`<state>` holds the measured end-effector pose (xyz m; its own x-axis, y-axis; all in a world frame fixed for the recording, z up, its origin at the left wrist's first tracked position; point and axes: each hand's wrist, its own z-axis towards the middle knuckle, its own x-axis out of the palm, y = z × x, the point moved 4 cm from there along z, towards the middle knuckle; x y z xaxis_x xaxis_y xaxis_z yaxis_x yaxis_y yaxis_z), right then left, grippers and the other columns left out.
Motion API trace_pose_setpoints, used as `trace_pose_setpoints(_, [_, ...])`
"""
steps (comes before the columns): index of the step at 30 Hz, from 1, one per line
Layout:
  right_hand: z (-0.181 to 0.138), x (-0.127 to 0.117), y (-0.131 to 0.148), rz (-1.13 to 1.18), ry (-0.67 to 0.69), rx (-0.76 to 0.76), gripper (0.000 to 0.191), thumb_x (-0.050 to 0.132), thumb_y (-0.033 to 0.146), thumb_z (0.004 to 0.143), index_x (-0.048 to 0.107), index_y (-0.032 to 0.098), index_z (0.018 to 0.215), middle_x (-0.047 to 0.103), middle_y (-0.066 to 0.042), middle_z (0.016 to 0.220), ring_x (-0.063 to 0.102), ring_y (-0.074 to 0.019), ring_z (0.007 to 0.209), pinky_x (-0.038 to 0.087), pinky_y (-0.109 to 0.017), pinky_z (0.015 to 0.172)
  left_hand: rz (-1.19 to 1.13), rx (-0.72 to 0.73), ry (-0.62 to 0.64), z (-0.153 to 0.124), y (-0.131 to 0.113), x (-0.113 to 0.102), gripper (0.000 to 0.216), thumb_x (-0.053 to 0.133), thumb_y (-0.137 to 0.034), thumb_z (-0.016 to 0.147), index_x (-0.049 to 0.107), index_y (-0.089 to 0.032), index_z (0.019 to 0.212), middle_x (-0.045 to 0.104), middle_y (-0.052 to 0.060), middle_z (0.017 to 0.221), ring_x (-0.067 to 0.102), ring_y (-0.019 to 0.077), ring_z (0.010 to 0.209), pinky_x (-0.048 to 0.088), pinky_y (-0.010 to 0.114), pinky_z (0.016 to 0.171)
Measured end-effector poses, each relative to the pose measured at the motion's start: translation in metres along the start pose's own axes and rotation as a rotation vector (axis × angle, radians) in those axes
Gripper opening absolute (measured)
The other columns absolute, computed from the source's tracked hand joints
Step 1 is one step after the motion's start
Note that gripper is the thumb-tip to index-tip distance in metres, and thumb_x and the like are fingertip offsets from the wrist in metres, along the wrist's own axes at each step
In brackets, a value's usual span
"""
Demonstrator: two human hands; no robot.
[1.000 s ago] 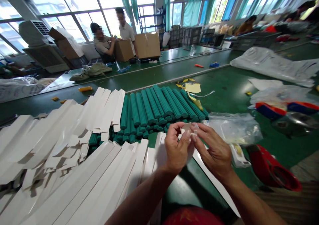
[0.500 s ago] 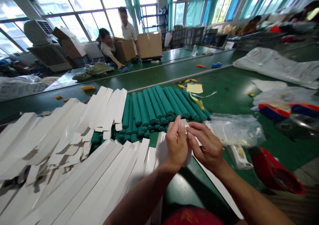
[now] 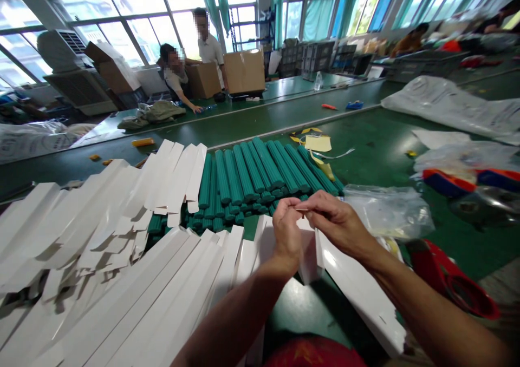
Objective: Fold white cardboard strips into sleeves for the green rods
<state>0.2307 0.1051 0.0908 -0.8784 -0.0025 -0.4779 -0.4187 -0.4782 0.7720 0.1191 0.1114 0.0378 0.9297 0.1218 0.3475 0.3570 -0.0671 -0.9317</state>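
Two hands (image 3: 287, 234) (image 3: 343, 223) pinch a white carton (image 3: 310, 256); its visible length looks upright.

Bare forearms (image 3: 422, 302) reach forward, left hand (image 3: 287, 230) and right hand (image 3: 339, 222) (both curled, pinching) close together.

Has on the table (image 3: 361, 139) cartons (image 3: 174, 275) left and in front of rods (image 3: 252, 169), a plastic bag (image 3: 390, 207) to their right, a tape dispenser (image 3: 428, 267) nearer than the bag, and, well behind, a cardboard box (image 3: 244, 73)
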Motion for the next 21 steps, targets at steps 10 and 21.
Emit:
trace_pose_setpoints(10, [-0.018,-0.003,-0.015,-0.08,-0.068,-0.036,0.029,0.054,0.012,0.083,0.078,0.024,0.093,0.06,-0.002,0.077,0.058,-0.0129,0.074,0.047,-0.024,0.063,0.298,0.168,0.184,-0.034,0.02,-0.007,0.068,0.069,-0.037,0.076,0.041,-0.014,0.134,0.066,0.012,0.116,0.066,0.0215,0.096,0.053,0.032,0.084])
trace_pose_setpoints(21, [-0.005,-0.032,0.008,0.012,0.377,-0.062,0.019,0.058,0.032,0.094,0.074,0.021,0.099,0.059,-0.004,0.086,0.057,-0.0138,0.082,0.045,-0.025,0.071,0.626,0.382,0.154,-0.04,0.012,-0.001,0.069,0.07,-0.02,0.061,0.047,-0.02,0.126,0.071,0.009,0.108,0.071,0.0257,0.091,0.06,0.038,0.083])
